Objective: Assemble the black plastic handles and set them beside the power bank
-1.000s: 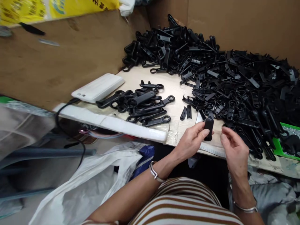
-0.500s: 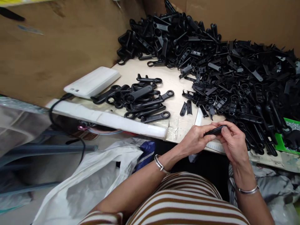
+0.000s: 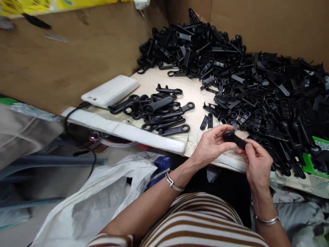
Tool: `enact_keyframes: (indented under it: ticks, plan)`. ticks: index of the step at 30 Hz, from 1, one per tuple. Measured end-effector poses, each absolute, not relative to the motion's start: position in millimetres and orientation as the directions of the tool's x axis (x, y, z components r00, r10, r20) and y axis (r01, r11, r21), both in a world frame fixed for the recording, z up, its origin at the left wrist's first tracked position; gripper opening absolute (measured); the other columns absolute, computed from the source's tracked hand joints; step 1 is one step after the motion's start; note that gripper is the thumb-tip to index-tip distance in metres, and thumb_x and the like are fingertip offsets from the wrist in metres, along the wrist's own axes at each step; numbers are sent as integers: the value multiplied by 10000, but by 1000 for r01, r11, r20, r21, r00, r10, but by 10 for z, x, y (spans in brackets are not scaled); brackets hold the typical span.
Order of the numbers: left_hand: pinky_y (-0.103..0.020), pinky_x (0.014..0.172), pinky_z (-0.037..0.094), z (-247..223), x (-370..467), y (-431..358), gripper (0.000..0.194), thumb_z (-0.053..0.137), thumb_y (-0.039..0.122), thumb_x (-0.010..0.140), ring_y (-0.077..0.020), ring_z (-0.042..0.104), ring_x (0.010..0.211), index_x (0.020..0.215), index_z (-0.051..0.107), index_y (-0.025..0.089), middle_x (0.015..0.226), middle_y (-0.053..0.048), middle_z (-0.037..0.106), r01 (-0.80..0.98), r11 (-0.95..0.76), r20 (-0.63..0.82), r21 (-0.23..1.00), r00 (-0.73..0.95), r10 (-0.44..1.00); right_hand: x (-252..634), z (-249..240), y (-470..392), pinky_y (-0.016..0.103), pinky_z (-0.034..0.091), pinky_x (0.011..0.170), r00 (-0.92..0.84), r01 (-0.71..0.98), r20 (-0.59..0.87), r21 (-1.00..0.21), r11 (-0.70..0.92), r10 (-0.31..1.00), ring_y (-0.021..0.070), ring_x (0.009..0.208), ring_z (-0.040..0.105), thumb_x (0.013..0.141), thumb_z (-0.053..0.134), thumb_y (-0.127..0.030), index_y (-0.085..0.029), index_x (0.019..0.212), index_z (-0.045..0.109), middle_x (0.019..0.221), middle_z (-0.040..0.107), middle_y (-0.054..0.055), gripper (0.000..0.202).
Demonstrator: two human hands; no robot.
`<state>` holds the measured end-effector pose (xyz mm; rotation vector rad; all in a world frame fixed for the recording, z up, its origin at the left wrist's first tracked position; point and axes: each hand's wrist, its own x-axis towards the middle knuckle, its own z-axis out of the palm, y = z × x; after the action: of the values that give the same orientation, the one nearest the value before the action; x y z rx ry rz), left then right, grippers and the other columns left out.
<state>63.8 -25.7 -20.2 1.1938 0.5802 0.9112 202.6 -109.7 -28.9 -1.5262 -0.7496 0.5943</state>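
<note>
Both hands hold one black plastic handle part [image 3: 232, 138] with a ring end, just above the table's near edge. My left hand [image 3: 212, 145] pinches its ring end between thumb and fingers. My right hand [image 3: 257, 163] grips the other end with its fingertips. A small group of the same black parts [image 3: 159, 111] lies on the table to the left of my hands. A big heap of black parts [image 3: 257, 82] covers the table's back and right side.
A white flat device [image 3: 111, 91] with a black cable [image 3: 77, 132] lies at the table's left edge, by a white foam strip [image 3: 123, 130]. Cardboard walls [image 3: 64, 58] stand behind. A green tray [image 3: 315, 156] sits far right. A white plastic bag [image 3: 102, 195] hangs below the table.
My right hand came over and took the part's free end. The part turned from upright in my left hand to lying across both hands with its ring end at the left.
</note>
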Motion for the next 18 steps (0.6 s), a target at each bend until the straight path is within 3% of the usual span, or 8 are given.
enact_keyframes:
  ticks: [3, 6, 8, 11, 14, 18]
  plan:
    - [-292, 826, 524, -208, 715, -342, 513, 803, 265, 662, -182, 660, 909, 1125, 625, 134, 1041, -98, 702, -439, 291, 15, 850, 573, 820, 1806, -319, -1085, 381, 606, 666, 646, -196, -63, -977, 85, 760, 197, 660, 708, 783, 721, -413, -195, 907, 623, 844, 737, 47, 269]
    - [-293, 798, 523, -221, 763, -389, 356, 744, 354, 743, -195, 659, 883, 982, 646, 110, 939, -102, 708, -413, 335, -11, 846, 616, 788, 1721, -321, -1109, 396, 618, 651, 537, -279, -165, -960, -11, 827, 221, 684, 721, 777, 725, -444, -188, 946, 607, 868, 740, 71, 328]
    - [-279, 777, 515, -222, 748, -383, 280, 687, 352, 794, -186, 650, 853, 926, 638, 110, 863, -80, 696, -350, 251, 16, 903, 610, 792, 1773, -294, -1146, 414, 621, 691, 512, -194, -178, -977, -88, 840, 237, 718, 727, 775, 730, -446, -175, 955, 620, 853, 741, 80, 343]
    - [-263, 722, 495, -210, 689, -354, 173, 580, 273, 862, -160, 616, 771, 926, 630, 120, 807, -47, 666, -162, -7, 111, 987, 642, 758, 1909, -204, -1180, 422, 584, 866, 578, 24, -14, -999, -34, 816, 244, 938, 712, 750, 762, -376, -188, 1011, 623, 1006, 735, 83, 350]
    - [-263, 719, 485, -204, 667, -339, 209, 493, 177, 880, -158, 610, 783, 1042, 616, 128, 891, -53, 671, -72, -246, 218, 967, 737, 640, 1988, -107, -1148, 398, 548, 937, 498, 123, 69, -992, 8, 864, 225, 1061, 669, 724, 776, -299, -237, 1173, 576, 1147, 702, 68, 495]
    - [-265, 729, 493, -261, 708, -327, 216, 475, 116, 856, -176, 642, 831, 1027, 608, 123, 986, -89, 688, -55, -397, 276, 916, 805, 525, 2016, -85, -1075, 368, 551, 901, 376, 171, 79, -985, 15, 923, 212, 960, 693, 731, 767, -285, -240, 969, 627, 1013, 733, 34, 280]
